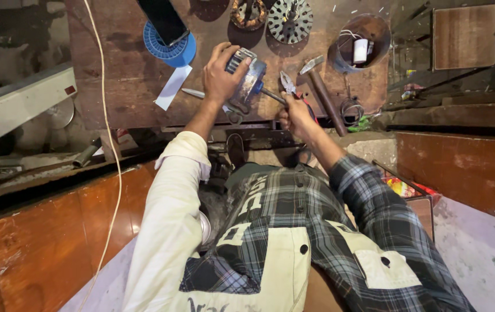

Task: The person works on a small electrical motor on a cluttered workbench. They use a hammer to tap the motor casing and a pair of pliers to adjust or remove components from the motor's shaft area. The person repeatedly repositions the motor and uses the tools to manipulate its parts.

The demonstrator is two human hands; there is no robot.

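The left hand (pixel 219 78) is wrapped around a small round motor (pixel 246 78) and holds it tight near the front edge of the workbench (pixel 126 75), about in the middle of that edge. The motor is shaped like a short drum, with a shiny blue-grey metal body and a ribbed grey part under the fingers. A thin metal shaft (pixel 273 96) sticks out of it, so its long line runs from the upper left down to the lower right, and the shaft points toward the right hand (pixel 295 114). The right hand is closed around the handles of a pair of pliers (pixel 288 82), whose grey metal tips point up, away from the person, and sit right at the end of the shaft; I cannot tell if they pinch it. Just to the right of the pliers lies a hammer (pixel 320 86) with a long brown handle and a grey head, leaning toward the far side. The workbench top is dark, worn wood with stains. Near its far edge sit a blue plastic spool (pixel 169 53), a round metal disc with slots (pixel 289 22) and a rusty round tin (pixel 369 40) with a white thing inside. A white paper strip (pixel 172 86) lies left of the left hand
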